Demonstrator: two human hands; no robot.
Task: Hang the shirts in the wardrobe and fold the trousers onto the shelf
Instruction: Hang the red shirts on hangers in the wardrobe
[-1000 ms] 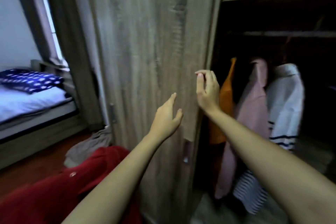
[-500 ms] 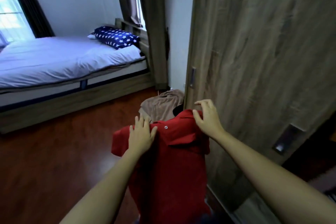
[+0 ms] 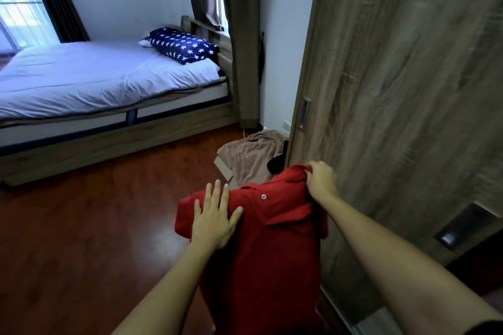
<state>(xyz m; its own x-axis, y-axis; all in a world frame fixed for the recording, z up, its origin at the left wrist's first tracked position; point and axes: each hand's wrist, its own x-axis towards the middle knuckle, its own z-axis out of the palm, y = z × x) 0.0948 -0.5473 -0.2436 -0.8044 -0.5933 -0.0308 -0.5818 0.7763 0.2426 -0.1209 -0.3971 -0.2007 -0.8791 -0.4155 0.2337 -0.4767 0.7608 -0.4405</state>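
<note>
The red shirt (image 3: 272, 239) hangs in front of the person, low in the middle, its right shoulder just beside the wardrobe door (image 3: 408, 90). The left hand (image 3: 215, 215) lies flat on the shirt's left shoulder, fingers straight and spread. The right hand (image 3: 321, 179) pinches the fabric at the top of the other shoulder, fingers curled, almost touching the door. The door fills the right side and has a recessed handle (image 3: 304, 114) at its far edge. Wooden floor (image 3: 81, 226) stretches left of the shirt to the bed (image 3: 95, 81), which carries a star-print pillow (image 3: 182, 45). A tan cloth (image 3: 253, 155) lies heaped behind the shirt against the door's edge, near a curtain (image 3: 242, 35).
</note>
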